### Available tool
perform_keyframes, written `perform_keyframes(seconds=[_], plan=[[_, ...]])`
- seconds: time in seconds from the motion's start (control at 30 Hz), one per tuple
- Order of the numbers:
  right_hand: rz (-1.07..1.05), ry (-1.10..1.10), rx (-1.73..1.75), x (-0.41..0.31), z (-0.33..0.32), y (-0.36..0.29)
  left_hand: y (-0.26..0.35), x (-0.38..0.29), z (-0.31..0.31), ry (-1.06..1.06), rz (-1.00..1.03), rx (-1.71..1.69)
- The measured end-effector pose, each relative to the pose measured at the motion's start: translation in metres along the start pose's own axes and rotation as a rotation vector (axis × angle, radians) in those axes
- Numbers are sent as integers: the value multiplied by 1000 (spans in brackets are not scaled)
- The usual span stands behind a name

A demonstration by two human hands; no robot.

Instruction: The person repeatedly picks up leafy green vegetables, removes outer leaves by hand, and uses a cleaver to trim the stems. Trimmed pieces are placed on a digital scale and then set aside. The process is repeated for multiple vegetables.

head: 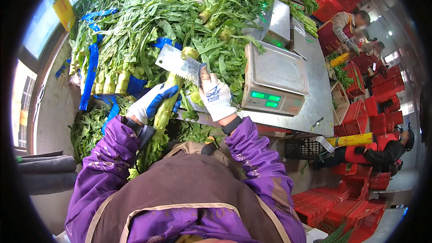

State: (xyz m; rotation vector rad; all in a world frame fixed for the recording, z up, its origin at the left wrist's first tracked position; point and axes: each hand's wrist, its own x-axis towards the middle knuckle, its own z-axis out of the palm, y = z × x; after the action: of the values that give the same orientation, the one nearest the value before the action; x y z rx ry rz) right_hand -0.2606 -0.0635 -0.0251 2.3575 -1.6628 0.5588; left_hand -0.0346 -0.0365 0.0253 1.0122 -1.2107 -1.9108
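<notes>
My left hand [157,100], in a white and blue glove, grips a thick celtuce stem [167,103] whose leaves hang down toward my apron. In my right hand [214,91], gloved too, is a wide metal blade with a serrated edge [179,64]. The blade lies across the upper part of the stem, and the stem's pale end [190,53] shows beyond it. Heaped celtuce with long green leaves [141,30] covers the table behind my hands. Stems bundled with blue tape [114,81] lie at the left.
Right of my hands a digital scale [279,69] stands on the metal table [319,108], with a metal box [276,23] behind it. Red crates [357,118] are stacked at the right, where other people [337,32] work. More leaves [89,131] lie below the table's left side.
</notes>
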Motion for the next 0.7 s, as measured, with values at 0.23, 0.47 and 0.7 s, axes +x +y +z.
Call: perform_keyframes(seconds=[0.23,0.47,0.7], plan=[[40,-56,65,2,-5,-3,3,-4,3,19,-12,4],[31,6,66,1,-2,1,3,-3,1,6,-38,23],[163,-40,118,5,-3,12,0,-2,-3,-10,7,55]])
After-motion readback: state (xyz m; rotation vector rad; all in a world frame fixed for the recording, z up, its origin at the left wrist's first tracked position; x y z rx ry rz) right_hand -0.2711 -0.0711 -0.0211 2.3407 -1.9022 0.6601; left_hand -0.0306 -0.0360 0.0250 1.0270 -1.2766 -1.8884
